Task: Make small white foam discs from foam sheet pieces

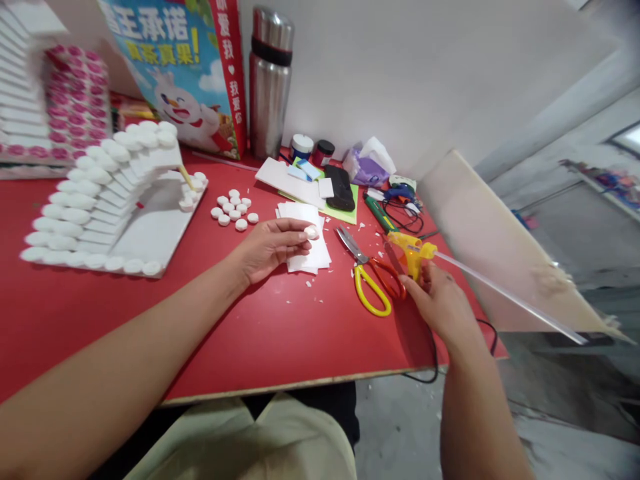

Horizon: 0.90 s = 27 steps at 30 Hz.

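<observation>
Between the thumb and fingers of my left hand (275,247) is a small round white piece (311,232), pinched above a stack of white paper sheets (300,212). My right hand (440,293) is wrapped round the handle of a yellow glue gun (413,250); a long clear glue stick (510,293) sticks out of its back. Scissors (367,267) with one yellow and one red handle lie between my hands. Left of my left hand sits a loose group of white round pieces (234,208). Farther left stands a white stair-like model (105,200) edged with similar pieces.
Behind stand a steel flask (270,87), a printed bag (185,73), small jars (302,145) and a purple tissue pack (370,163). A black case (340,188) and a green-handled tool (380,212) lie near the wall. A board (500,247) flanks the red table (240,340) on the right.
</observation>
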### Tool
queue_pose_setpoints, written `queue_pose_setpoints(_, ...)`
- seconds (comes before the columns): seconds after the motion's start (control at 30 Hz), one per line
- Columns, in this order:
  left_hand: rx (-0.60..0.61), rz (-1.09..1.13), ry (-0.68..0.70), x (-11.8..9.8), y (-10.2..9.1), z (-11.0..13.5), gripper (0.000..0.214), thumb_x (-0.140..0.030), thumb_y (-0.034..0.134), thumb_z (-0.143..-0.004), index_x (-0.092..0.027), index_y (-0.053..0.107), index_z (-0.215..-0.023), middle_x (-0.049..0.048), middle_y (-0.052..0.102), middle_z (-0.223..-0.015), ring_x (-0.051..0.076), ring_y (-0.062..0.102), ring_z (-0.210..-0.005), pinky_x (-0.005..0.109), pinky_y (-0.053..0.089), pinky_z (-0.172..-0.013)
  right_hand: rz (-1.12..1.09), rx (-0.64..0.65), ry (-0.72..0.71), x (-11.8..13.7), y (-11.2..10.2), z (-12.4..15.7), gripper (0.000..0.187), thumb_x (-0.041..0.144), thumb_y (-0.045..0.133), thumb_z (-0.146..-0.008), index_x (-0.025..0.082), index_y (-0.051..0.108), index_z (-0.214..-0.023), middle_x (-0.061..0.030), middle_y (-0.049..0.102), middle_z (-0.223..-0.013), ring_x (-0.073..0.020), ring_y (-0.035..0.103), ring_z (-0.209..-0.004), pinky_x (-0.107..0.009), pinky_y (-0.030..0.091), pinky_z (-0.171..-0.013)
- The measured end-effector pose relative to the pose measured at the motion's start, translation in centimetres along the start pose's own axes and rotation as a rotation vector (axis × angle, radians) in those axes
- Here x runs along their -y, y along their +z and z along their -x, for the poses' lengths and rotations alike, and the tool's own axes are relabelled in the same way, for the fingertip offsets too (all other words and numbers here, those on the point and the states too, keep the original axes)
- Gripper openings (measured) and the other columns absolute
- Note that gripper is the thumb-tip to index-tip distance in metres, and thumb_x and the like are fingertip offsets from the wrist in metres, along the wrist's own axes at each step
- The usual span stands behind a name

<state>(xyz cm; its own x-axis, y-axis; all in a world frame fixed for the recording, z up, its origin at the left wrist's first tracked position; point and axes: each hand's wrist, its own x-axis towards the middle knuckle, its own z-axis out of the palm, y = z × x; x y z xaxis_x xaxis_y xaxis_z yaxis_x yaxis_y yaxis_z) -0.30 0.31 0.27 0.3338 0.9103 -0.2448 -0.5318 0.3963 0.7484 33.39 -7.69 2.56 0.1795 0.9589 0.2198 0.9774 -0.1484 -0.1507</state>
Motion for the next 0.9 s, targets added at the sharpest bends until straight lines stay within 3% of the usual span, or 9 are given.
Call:
queue_pose_setpoints(0.1, 0.000, 0.035, -0.009, 0.1, 0.0, -0.1, 0.024, -0.007, 0.088, -0.069, -0.009, 0.081, -0.092, 0.0101, 0.081, -0.091, 0.011, 0.071, -0.069, 0.025, 0.062, -0.073, 0.007, -0.101, -0.061, 3.3, -3.4, 3.0, 0.042, 0.052, 0.052, -0.098, 0.018, 0.075, -0.105, -0.0171, 0.078, -0.102, -0.0313, 0.073, -0.087, -0.043, 0.055, -0.078)
queue_pose_setpoints(0.2, 0.006, 0.060, -0.023, 0.2, -0.1, -0.1, 0.025, -0.006, 0.085, -0.072, -0.008, 0.080, -0.096, 0.0115, 0.081, -0.092, 0.012, 0.073, -0.070, 0.024, 0.063, -0.072, -0.386, -0.086, -0.195, 7.9, -5.0, 3.6, 0.034, 0.040, 0.056, -0.103, 0.023, 0.076, -0.125, -0.0068, 0.079, -0.092, -0.0209, 0.074, -0.079, -0.035, 0.058, -0.078)
queue_pose_setpoints(0.3, 0.029, 0.086, -0.035, 0.2, -0.2, 0.0, 0.025, -0.004, 0.083, -0.074, -0.008, 0.080, -0.099, 0.0124, 0.082, -0.093, 0.013, 0.075, -0.070, 0.024, 0.063, -0.072, -0.714, 0.054, -0.277, 12.2, -3.4, 1.2, 0.038, 0.029, 0.055, -0.102, 0.022, 0.072, -0.135, -0.0036, 0.077, -0.091, -0.0149, 0.070, -0.071, -0.031, 0.058, -0.072)
queue_pose_setpoints(0.43, 0.053, 0.122, -0.016, -0.1, -0.4, 0.0, 0.027, -0.001, 0.081, -0.075, -0.009, 0.080, -0.102, 0.0110, 0.082, -0.092, 0.014, 0.076, -0.071, 0.023, 0.063, -0.074, -1.099, 0.225, -0.189, 15.8, 1.2, -3.1, 0.035, 0.023, 0.059, -0.091, 0.020, 0.082, -0.117, -0.0015, 0.074, -0.084, -0.0110, 0.062, -0.061, -0.030, 0.056, -0.066)
queue_pose_setpoints(0.53, 0.030, 0.127, -0.008, -0.2, -0.5, -0.3, 0.031, 0.000, 0.080, -0.077, -0.010, 0.079, -0.107, 0.0108, 0.081, -0.092, 0.013, 0.076, -0.073, 0.024, 0.062, -0.078, -1.293, 0.262, -0.127, 17.0, 4.0, -4.3, 0.035, 0.022, 0.060, -0.086, 0.020, 0.084, -0.111, 0.0019, 0.065, -0.067, -0.0112, 0.057, -0.060, -0.029, 0.055, -0.064)
queue_pose_setpoints(0.63, 0.004, 0.146, -0.010, -0.1, -0.5, -0.6, 0.028, 0.002, 0.079, -0.078, -0.010, 0.079, -0.103, 0.0102, 0.081, -0.092, 0.013, 0.076, -0.074, 0.025, 0.062, -0.081, -1.357, 0.232, -0.114, 17.0, 5.8, -3.9, 0.037, 0.023, 0.061, -0.085, 0.023, 0.084, -0.114, 0.0028, 0.063, -0.069, -0.0101, 0.052, -0.058, -0.028, 0.052, -0.060)
queue_pose_setpoints(0.9, -0.010, 0.155, -0.018, 0.2, -0.6, -0.8, 0.027, 0.005, 0.077, -0.078, -0.009, 0.080, -0.101, 0.0098, 0.080, -0.090, 0.014, 0.076, -0.075, 0.027, 0.063, -0.084, -1.172, 0.144, -0.311, 16.0, 6.6, -3.5, 0.041, 0.024, 0.056, -0.093, 0.026, 0.080, -0.125, 0.0014, 0.059, -0.079, -0.0108, 0.053, -0.064, -0.027, 0.049, -0.062)
